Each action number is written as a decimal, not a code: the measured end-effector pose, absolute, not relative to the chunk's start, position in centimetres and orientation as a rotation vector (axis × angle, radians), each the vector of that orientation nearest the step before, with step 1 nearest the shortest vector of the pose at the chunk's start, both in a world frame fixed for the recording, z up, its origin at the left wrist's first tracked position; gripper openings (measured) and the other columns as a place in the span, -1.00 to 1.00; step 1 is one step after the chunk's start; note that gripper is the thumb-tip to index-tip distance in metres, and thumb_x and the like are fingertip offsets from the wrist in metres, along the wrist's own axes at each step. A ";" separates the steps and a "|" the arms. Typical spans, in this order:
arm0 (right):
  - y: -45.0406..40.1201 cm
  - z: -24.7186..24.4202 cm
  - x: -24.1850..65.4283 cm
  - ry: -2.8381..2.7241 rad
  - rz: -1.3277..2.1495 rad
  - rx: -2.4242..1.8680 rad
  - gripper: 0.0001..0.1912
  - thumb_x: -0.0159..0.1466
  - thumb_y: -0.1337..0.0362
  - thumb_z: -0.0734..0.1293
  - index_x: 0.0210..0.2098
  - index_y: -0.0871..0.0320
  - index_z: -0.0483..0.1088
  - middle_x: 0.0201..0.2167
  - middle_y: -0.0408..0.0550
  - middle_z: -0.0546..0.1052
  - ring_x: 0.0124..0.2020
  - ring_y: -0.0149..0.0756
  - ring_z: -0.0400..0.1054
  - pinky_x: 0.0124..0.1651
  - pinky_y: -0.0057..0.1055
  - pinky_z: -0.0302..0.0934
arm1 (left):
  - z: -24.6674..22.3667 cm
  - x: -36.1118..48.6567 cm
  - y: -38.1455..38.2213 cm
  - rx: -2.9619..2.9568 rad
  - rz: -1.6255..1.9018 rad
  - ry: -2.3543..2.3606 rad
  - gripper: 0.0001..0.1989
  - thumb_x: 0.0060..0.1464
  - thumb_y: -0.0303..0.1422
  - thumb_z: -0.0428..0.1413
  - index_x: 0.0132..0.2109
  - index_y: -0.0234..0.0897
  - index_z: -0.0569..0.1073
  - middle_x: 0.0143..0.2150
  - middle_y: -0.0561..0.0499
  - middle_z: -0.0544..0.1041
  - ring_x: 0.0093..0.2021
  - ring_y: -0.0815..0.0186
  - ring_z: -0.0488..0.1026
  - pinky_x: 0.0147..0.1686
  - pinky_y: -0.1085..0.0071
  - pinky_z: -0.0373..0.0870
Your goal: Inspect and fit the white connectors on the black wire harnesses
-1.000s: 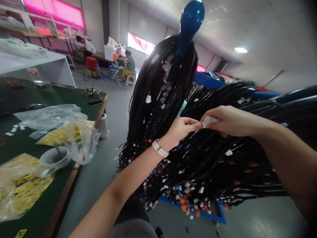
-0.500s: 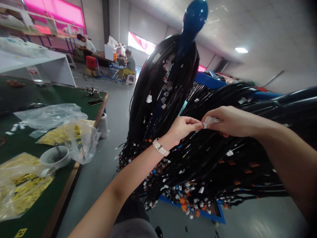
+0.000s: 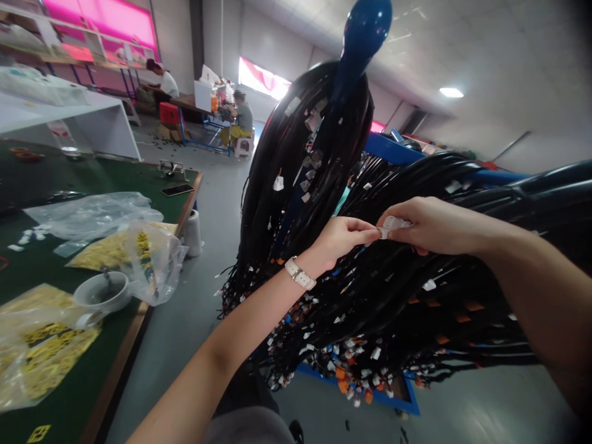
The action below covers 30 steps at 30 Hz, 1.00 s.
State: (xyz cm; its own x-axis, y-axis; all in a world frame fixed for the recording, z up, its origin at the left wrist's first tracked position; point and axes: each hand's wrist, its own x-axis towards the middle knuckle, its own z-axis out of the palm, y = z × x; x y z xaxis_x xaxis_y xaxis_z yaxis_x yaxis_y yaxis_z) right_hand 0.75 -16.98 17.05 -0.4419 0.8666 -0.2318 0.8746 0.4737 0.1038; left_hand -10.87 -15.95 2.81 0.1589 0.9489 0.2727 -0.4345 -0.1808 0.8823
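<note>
A small white plastic connector (image 3: 392, 224) is pinched between the thumb and fingers of my right hand (image 3: 423, 227). From the left, my left hand (image 3: 343, 239) meets it, thumb and forefinger closed at its near end. Whether those fingertips grip the connector itself or a thin wire at it, I cannot make out. Both hands are in front of thick bundles of black wire harnesses (image 3: 462, 271), which hang from a blue rack (image 3: 398, 151). White and orange connectors (image 3: 342, 373) dangle at the lower ends of the harnesses.
On the left stands a green-topped table (image 3: 139, 185) with bags of yellow parts (image 3: 60, 364), a white cup (image 3: 102, 293) and a phone (image 3: 177, 190). A blue rounded post end (image 3: 367, 28) rises above the harnesses. Two people (image 3: 243, 114) sit at benches farther back.
Both hands keep the same grip at the white connector, nearly still. The view has shifted very slightly. In the background, one seated person's head has moved a little.
</note>
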 end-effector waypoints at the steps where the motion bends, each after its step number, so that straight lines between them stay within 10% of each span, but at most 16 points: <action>1: -16.9 17.0 0.8 2.466 -0.043 1.497 -0.75 0.21 0.23 0.22 -0.22 0.18 0.46 -0.61 -0.08 0.47 -0.61 -0.33 0.37 -0.50 -0.44 0.21 | 2.9 -10.9 -16.0 1.147 1.379 0.623 -0.92 -0.02 -0.43 0.24 -0.43 -0.34 0.54 -0.52 0.10 0.43 -0.57 0.56 0.17 -0.53 0.54 0.12; 17: -16.7 16.8 1.3 2.528 -0.002 1.475 -0.80 0.21 0.28 0.23 -0.24 0.13 0.47 -0.67 -0.18 0.45 -0.64 -0.38 0.36 -0.54 -0.49 0.20 | 1.6 -10.4 -15.1 1.019 1.148 0.246 -0.70 -0.13 -0.19 0.33 -0.40 -0.35 0.49 -0.59 0.25 0.03 -0.67 0.62 -0.13 -0.68 0.52 -0.30; 30: -16.6 16.6 1.8 2.524 0.000 1.484 -0.79 0.22 0.29 0.20 -0.26 0.16 0.45 -0.67 -0.19 0.41 -0.66 -0.39 0.34 -0.56 -0.48 0.16 | 1.4 -9.6 -13.9 0.959 1.250 0.149 -0.67 -0.23 -0.31 0.38 -0.25 -0.29 0.56 -0.61 0.22 0.25 -0.68 0.63 -0.10 -0.66 0.51 -0.30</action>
